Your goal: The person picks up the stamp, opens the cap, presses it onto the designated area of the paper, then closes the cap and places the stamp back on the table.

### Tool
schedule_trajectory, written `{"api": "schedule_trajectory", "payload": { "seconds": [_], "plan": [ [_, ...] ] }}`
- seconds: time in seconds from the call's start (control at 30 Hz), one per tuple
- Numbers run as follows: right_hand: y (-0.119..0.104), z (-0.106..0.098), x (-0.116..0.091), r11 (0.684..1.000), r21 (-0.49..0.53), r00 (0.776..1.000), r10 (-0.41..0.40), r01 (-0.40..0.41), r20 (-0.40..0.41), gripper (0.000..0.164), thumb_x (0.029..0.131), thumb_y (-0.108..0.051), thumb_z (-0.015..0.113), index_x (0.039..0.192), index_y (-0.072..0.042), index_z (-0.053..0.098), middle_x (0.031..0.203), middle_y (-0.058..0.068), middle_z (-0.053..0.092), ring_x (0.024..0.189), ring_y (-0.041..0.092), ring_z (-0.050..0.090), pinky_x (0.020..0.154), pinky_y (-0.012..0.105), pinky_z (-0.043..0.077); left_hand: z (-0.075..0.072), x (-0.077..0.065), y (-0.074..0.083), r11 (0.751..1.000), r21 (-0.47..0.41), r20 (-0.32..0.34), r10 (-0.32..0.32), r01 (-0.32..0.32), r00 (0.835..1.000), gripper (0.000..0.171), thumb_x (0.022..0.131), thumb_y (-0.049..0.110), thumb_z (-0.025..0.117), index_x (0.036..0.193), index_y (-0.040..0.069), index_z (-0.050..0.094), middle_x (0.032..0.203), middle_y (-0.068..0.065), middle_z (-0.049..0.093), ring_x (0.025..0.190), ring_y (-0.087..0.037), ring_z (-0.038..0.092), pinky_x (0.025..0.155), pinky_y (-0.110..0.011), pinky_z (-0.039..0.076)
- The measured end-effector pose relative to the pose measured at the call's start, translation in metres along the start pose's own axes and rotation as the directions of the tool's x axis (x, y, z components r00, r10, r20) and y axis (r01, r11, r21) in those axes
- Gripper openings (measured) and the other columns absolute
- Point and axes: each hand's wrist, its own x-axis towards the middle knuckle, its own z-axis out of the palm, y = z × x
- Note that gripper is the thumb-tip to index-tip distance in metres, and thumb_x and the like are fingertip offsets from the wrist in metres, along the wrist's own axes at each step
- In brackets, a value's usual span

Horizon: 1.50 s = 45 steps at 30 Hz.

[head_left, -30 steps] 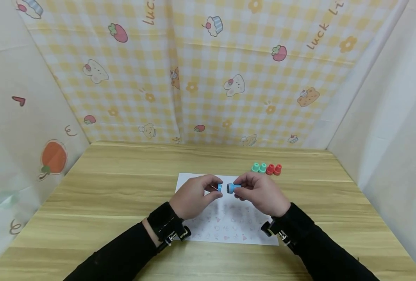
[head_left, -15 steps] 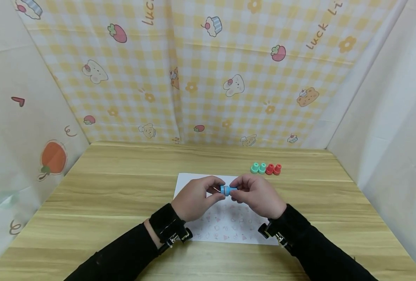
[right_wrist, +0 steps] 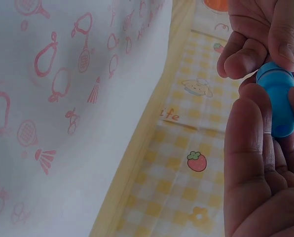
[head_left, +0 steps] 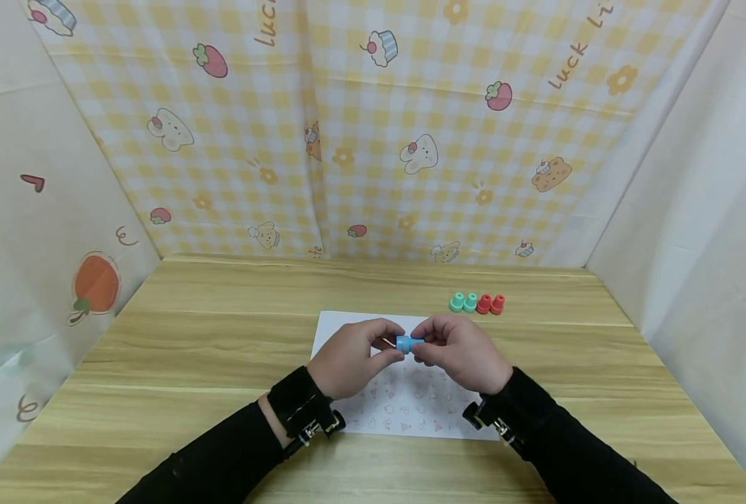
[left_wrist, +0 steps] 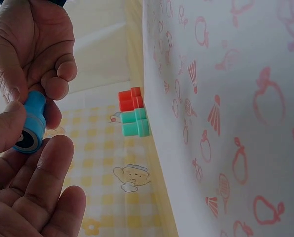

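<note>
A small blue stamp (head_left: 415,342) is held between both hands over the paper, its wider capped end towards the left. My left hand (head_left: 354,357) pinches the blue cap (head_left: 401,344) between thumb and fingers. At the narrow handle end, my right hand (head_left: 464,353) grips the stamp with thumb and fingertips. Cap and body sit together with a thin seam between them in the right wrist view, where the stamp (right_wrist: 281,106) shows between the fingers. Beneath the hands lies a white sheet of paper (head_left: 410,420) with rows of red stamped fruit, racket and shuttlecock pictures.
Two mint green stamps (head_left: 464,302) and two red stamps (head_left: 490,304) stand in a row on the wooden table (head_left: 234,301), behind the right hand. A yellow checked cloth (head_left: 373,189) hangs at the back, with pale cloths at both sides.
A second ago cap and stamp were apart, one in each hand. The hands have come together and the cap now meets the stamp, the gap between them closed up.
</note>
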Motion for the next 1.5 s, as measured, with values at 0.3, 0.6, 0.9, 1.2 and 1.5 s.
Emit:
{"api": "schedule_trajectory", "payload": {
  "seconds": [0.3,0.6,0.9,1.2,1.5],
  "plan": [
    [0.001,0.002,0.0,1.0,0.007,1.0,-0.008,0.008,-0.002,0.013,0.1,-0.012,0.072,0.107,-0.001,0.072,0.091,0.009,0.076,0.085,0.019,0.07,0.077,0.027,0.058,0.001,0.0,0.0,1.0,-0.001,0.008,-0.012,0.012,1.0,0.022,0.101,0.026,0.073,0.121,0.016,0.072,0.111,0.007,0.077,0.1,-0.007,0.074,0.085,-0.026,0.058],
    [-0.001,0.004,-0.002,1.0,-0.02,1.0,0.005,-0.005,-0.017,0.012,0.099,-0.013,0.073,0.107,-0.003,0.073,0.09,0.007,0.077,0.085,0.017,0.071,0.076,0.027,0.058,0.002,-0.001,0.001,1.0,0.005,0.003,-0.016,0.016,1.0,0.021,0.101,0.026,0.073,0.12,0.017,0.073,0.11,0.008,0.077,0.098,-0.006,0.074,0.084,-0.027,0.057],
    [-0.001,0.007,-0.002,1.0,-0.013,1.0,0.02,-0.02,-0.018,0.012,0.099,-0.013,0.073,0.106,-0.003,0.073,0.089,0.006,0.077,0.085,0.016,0.071,0.077,0.029,0.057,0.002,-0.001,0.002,0.999,0.0,-0.001,-0.037,0.037,0.999,0.019,0.1,0.024,0.075,0.117,0.016,0.075,0.107,0.007,0.077,0.096,-0.006,0.072,0.085,-0.031,0.059],
    [-0.003,0.011,-0.002,1.0,-0.007,0.999,0.023,-0.024,-0.026,0.011,0.099,-0.012,0.073,0.104,-0.003,0.074,0.091,0.008,0.078,0.085,0.014,0.072,0.078,0.031,0.059,0.003,-0.002,0.002,1.0,-0.003,-0.007,-0.03,0.03,1.0,0.023,0.099,0.022,0.076,0.119,0.012,0.076,0.106,0.003,0.079,0.094,-0.008,0.073,0.089,-0.042,0.061],
    [-0.005,0.014,-0.005,0.999,-0.02,0.999,0.026,-0.027,-0.045,0.011,0.098,-0.011,0.074,0.104,-0.003,0.074,0.093,0.009,0.079,0.085,0.013,0.072,0.078,0.029,0.059,0.003,-0.002,0.001,0.999,0.044,-0.024,0.009,-0.008,1.0,0.021,0.097,0.021,0.077,0.117,0.012,0.077,0.108,0.003,0.08,0.095,-0.006,0.074,0.086,-0.03,0.06]
  ]
}}
